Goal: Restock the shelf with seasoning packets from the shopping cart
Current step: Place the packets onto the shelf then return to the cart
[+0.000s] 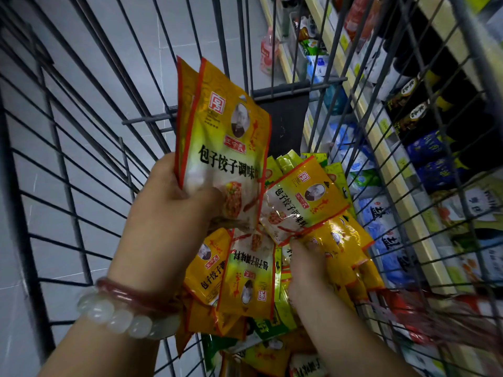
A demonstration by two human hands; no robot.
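The fingers of the left hand are curling round the lower end of a small stack of yellow seasoning packets, thumb side toward the camera, holding them upright above the shopping cart. At least two packets are showing in that stack, one behind the other, with red edging and black printed characters on the front.

The right hand is reaching down into the cart, its fingertips pinching the bottom corner of another yellow packet, which is tilting up and to the right from the pile.

The pile of packets is lying in the bottom of the cart, mostly yellow with some green ones mixed in, overlapping at all angles, some upside down.

The left wrist is wearing two bracelets: a red bangle and, just below it, a string of pale round beads.

Through the wire wall on the right, the store shelf is showing, lined with blue and white bags and dark packages. Grey floor tiles are lying beyond the cart on the left.
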